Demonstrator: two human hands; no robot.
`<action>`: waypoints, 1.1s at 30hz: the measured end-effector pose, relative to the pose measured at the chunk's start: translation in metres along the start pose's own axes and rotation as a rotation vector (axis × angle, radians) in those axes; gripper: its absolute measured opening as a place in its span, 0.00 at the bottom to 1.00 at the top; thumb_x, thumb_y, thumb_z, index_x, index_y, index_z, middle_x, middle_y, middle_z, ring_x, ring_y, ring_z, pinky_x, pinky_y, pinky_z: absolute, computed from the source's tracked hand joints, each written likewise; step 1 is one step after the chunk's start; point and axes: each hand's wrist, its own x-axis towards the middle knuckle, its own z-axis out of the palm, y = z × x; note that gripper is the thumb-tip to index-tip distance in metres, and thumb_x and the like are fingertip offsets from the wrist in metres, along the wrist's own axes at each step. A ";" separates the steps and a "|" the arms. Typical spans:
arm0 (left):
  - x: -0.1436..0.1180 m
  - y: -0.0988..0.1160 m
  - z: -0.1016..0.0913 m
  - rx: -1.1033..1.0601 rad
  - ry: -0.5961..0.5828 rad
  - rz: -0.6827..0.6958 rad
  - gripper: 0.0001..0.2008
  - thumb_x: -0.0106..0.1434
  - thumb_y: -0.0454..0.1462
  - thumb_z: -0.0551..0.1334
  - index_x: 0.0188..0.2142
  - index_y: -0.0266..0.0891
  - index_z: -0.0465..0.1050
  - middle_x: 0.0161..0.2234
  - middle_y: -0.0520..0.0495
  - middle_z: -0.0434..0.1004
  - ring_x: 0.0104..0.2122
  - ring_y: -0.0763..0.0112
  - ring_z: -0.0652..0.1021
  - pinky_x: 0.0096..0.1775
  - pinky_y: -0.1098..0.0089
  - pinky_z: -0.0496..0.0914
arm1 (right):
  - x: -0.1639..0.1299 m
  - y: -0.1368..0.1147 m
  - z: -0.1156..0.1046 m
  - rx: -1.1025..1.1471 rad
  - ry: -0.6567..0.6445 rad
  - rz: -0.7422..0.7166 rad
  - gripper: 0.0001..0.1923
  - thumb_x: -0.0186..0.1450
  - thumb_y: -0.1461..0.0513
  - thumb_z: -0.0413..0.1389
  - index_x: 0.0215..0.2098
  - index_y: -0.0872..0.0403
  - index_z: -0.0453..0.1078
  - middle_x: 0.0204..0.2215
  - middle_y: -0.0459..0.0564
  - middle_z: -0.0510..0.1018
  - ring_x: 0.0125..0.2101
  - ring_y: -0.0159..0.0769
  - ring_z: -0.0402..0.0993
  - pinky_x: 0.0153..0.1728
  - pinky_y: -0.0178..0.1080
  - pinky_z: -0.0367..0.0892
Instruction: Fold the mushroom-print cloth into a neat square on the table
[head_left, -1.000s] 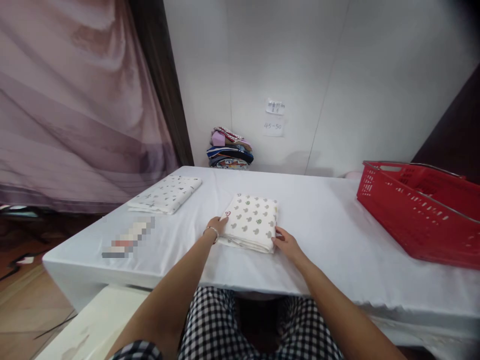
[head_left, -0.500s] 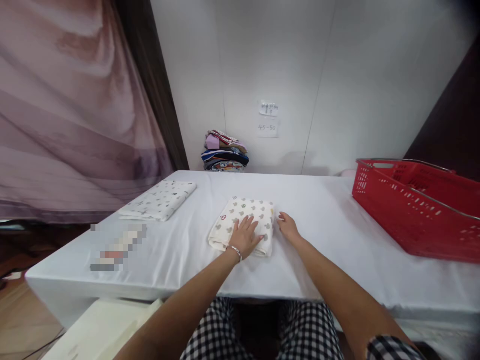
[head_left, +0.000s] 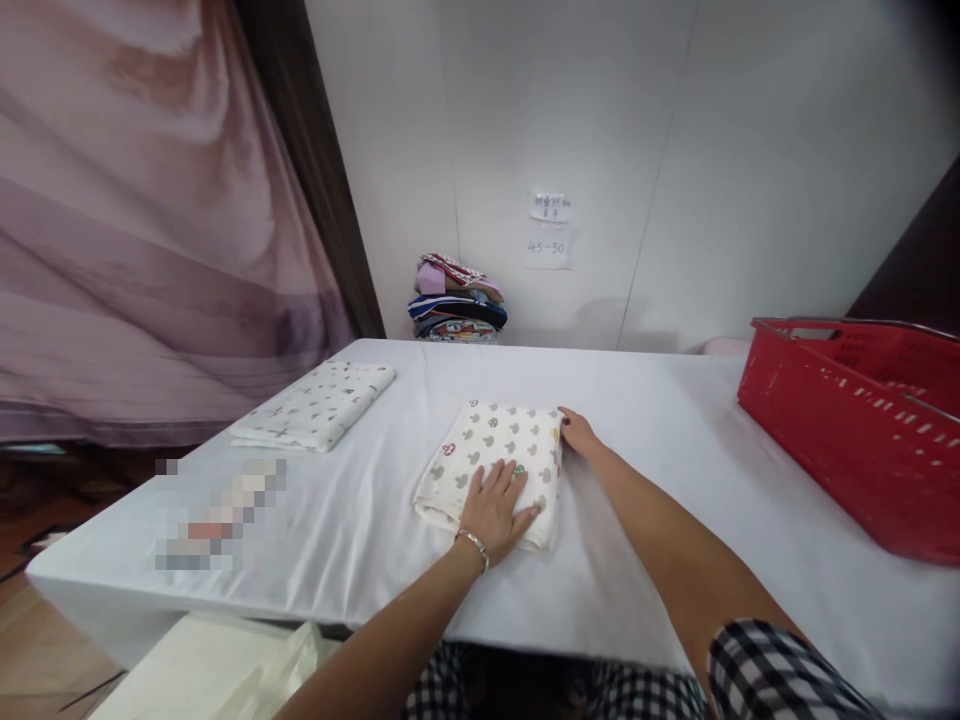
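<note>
A folded cream cloth with small grey prints lies in the middle of the white-covered table. My left hand, with a bracelet at the wrist, rests flat on the cloth's near part, fingers spread. My right hand touches the cloth's far right corner with its fingertips. Neither hand grips anything.
A second folded white printed cloth lies at the table's left back. A red plastic basket stands at the right. A stack of folded coloured clothes sits against the wall at the back. A blurred patch is near the left front edge.
My left hand moved from the cloth's left edge onto its top and now presses flat. My right hand slid from the near right corner along the edge to the far right corner.
</note>
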 end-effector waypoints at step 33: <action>0.000 0.009 -0.001 -0.001 -0.021 -0.011 0.25 0.66 0.50 0.46 0.57 0.43 0.61 0.59 0.44 0.61 0.61 0.57 0.57 0.59 0.48 0.50 | -0.120 -0.055 0.021 -0.494 -0.212 -0.356 0.23 0.69 0.52 0.39 0.59 0.48 0.59 0.62 0.50 0.56 0.63 0.41 0.44 0.58 0.56 0.40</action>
